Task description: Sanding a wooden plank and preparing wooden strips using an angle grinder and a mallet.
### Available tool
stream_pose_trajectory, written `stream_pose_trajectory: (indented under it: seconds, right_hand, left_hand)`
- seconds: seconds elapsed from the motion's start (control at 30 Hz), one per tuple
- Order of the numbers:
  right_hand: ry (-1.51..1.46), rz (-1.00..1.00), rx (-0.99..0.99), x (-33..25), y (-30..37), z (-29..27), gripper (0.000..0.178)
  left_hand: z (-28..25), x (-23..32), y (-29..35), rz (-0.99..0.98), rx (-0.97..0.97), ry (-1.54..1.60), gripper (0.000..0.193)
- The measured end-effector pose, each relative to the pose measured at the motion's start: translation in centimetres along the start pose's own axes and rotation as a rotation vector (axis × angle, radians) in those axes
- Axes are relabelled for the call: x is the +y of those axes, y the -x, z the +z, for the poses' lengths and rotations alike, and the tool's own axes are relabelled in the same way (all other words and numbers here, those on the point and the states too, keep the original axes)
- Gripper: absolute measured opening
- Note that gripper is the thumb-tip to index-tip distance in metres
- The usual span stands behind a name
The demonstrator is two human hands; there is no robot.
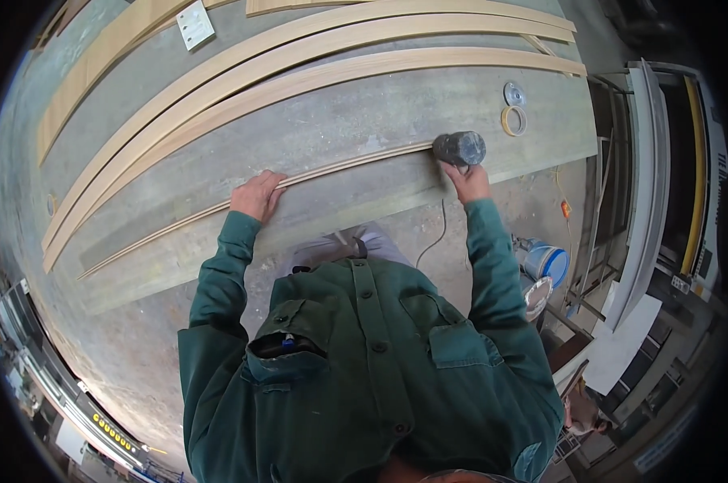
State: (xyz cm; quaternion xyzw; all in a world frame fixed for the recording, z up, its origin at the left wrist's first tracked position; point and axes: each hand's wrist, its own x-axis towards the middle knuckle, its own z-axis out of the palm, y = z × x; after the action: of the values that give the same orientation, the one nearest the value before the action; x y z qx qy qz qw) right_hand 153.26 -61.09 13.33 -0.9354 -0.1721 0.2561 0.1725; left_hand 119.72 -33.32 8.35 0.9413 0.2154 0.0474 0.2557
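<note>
Thin, pale wooden strips (356,163) cross the grey tabletop (340,121), middle left to upper centre; the left hand (256,196) touches them, fingers' closure unclear; the right hand (472,185) grips a dark cylinder (459,148) at their right end.

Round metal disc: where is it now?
In the head view, the disc lies at right on the grey table, just beyond the yellow ring, farther out than the right hand.

1. On the white panel (719,173) at my far right stand big dark letters, running along it.
2. On the pale strip (662,452), lower right, I see print, too blurred for reading.
3. On the black bar (113,432), lower left, are yellow marks, unreadable to me.
</note>
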Motion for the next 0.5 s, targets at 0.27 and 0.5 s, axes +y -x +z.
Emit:
stream_pose_trajectory:
  seconds: [0.27, 0.5]
  right_hand:
    - [-0.107, 0.040, -0.008, -1.0, -0.9, 2.4, 0.049]
    - [-0.280, -0.103, 0.143, -2.6, 0.8, 3.7, 0.057]
  left_hand:
    - [0.4, -0.5, 0.4, 0.026, 0.005, -0.033, 0.017]
    - [0.5, -0.1, 0.1, -0.011, 0.011, -0.056, 0.018]
